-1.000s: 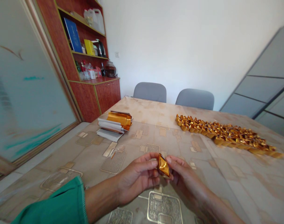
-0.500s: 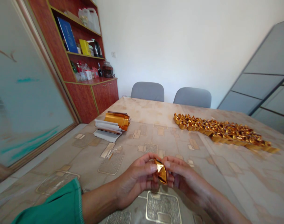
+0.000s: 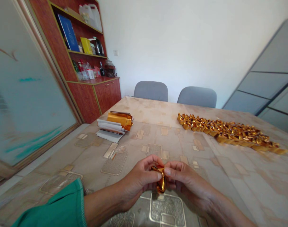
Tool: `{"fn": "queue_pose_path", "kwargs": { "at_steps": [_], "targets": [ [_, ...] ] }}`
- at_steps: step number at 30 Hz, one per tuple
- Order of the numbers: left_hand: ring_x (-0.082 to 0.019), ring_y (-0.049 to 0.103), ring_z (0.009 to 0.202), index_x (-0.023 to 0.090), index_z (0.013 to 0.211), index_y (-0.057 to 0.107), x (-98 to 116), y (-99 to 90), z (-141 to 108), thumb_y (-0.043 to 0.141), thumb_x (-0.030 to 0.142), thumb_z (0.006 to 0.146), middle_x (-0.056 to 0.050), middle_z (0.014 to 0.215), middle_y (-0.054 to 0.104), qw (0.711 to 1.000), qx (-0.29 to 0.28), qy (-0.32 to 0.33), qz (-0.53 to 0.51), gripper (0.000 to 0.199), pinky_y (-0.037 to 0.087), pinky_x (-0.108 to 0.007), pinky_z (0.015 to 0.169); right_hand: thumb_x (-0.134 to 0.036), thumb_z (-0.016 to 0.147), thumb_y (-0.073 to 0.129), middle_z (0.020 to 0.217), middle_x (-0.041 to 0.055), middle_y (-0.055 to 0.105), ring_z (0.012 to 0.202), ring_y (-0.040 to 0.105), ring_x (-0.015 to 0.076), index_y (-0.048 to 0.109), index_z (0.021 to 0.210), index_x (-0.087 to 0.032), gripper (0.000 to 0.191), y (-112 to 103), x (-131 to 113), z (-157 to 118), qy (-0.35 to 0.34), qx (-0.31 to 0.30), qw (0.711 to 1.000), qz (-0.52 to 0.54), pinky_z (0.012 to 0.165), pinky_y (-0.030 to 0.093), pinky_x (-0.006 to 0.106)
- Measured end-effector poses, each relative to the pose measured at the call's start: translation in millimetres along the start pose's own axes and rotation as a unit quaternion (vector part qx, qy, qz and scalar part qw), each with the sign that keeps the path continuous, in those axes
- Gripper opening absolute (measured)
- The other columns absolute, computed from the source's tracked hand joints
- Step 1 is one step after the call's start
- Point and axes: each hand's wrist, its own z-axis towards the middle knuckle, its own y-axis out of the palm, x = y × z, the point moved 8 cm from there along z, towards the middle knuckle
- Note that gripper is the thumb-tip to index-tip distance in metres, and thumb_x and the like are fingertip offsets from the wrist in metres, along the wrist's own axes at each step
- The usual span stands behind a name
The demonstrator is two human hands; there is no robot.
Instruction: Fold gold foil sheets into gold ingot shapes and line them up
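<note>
Between my two hands, above the near side of the table, is a small folded piece of gold foil paper (image 3: 161, 185). My left hand (image 3: 144, 176) pinches it from the left with thumb and fingers. From the right, my right hand (image 3: 181, 175) grips its upper edge, thumb on the front. Fingers cover part of the folded piece. Away to the right lies a long cluster of folded gold foil pieces (image 3: 229, 130), set close together in rows. A stack of gold foil sheets (image 3: 120, 119) with white backs (image 3: 109, 126) rests at the left, slightly curled.
A patterned cloth covers the table (image 3: 144, 108). Two grey chairs (image 3: 150, 90) stand at its far side against the wall. At the back left is a red-brown cabinet (image 3: 107, 94) with bottles and a kettle; a frosted sliding door (image 3: 28, 94) is on the left.
The folded gold piece has turned in my hands and its top now leans left. My right thumb has come over its front. The view has shifted slightly.
</note>
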Motion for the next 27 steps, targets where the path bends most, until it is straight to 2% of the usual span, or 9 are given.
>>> {"fn": "queue_pose_path", "kwargs": {
  "at_steps": [8, 14, 21, 27],
  "targets": [
    [-0.019, 0.069, 0.081, 0.018, 0.101, 0.058, 1.2, 2.6, 0.0, 0.081, 0.025, 0.073, -0.006, 0.09, 0.071, 0.996, -0.046, 0.004, -0.082, 0.037, 0.048, -0.03, 0.074, -0.039, 0.073, 0.085, 0.074, 0.0034, 0.067, 0.064, 0.054, 0.012, 0.075, 0.08, -0.014, 0.029, 0.5, -2.7, -2.6, 0.004, -0.014, 1.0, 0.021, 0.063, 0.037, 0.027],
    [-0.017, 0.068, 0.08, 0.018, 0.101, 0.059, 1.6, 0.6, 0.7, 0.082, 0.025, 0.072, -0.006, 0.091, 0.071, 0.997, -0.039, 0.005, -0.066, 0.037, 0.047, -0.027, 0.07, -0.036, 0.077, 0.082, 0.068, 0.0006, 0.062, 0.061, 0.049, 0.0093, 0.074, 0.08, -0.013, 0.025, -2.2, -0.2, 0.7, 0.002, -0.028, 0.998, 0.048, 0.062, 0.036, 0.025],
    [-0.016, 0.066, 0.072, 0.017, 0.093, 0.059, -1.5, -6.3, 1.9, 0.076, 0.023, 0.075, -0.004, 0.081, 0.071, 0.999, 0.017, 0.016, -0.028, 0.025, 0.047, -0.029, 0.07, -0.034, 0.078, 0.081, 0.064, -0.0013, 0.058, 0.057, 0.045, 0.008, 0.072, 0.075, -0.012, 0.024, -0.7, 2.3, 2.1, 0.0, -0.028, 0.999, 0.044, 0.057, 0.031, 0.023],
    [-0.02, 0.068, 0.084, 0.017, 0.103, 0.058, 0.0, -1.0, 0.8, 0.074, 0.024, 0.079, -0.009, 0.091, 0.071, 0.997, -0.023, 0.009, -0.07, 0.03, 0.045, -0.028, 0.07, -0.037, 0.076, 0.083, 0.064, -0.002, 0.057, 0.059, 0.048, 0.0086, 0.072, 0.075, -0.014, 0.025, -1.3, -1.0, 0.8, 0.0, -0.012, 0.998, 0.054, 0.059, 0.035, 0.023]
  ]
}}
